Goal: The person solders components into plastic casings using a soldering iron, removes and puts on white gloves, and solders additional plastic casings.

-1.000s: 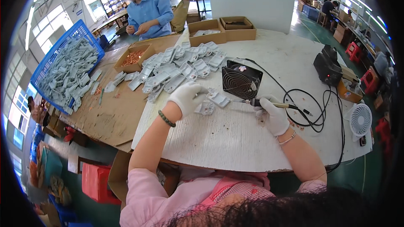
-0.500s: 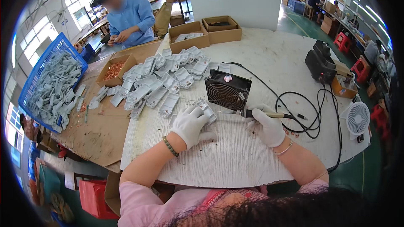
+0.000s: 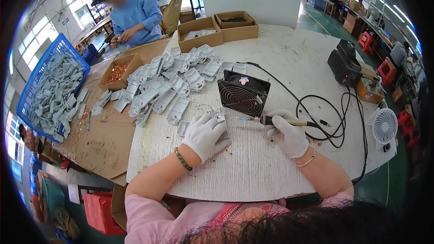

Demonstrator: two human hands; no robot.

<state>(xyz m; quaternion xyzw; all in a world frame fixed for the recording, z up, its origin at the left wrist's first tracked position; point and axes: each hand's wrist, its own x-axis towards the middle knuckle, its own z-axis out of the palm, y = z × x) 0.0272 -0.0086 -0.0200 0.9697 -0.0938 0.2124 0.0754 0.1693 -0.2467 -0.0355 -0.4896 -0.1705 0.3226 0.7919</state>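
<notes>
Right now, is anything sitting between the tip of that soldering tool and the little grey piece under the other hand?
Nothing visible does. The right hand holds the soldering iron with its tip pointing left toward the grey plastic part pinned by the left hand. Only bare white table lies between them; the black fan stands behind, off that line.

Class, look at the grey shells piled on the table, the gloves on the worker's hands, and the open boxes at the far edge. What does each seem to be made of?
Grey shells: probably moulded plastic, matt, with uniform colour and identical ribbed shapes.
Gloves, on the left hand and right hand: white fabric, likely knitted cotton, soft and creased.
Open boxes: brown corrugated cardboard, dull, with folded flaps.
</notes>
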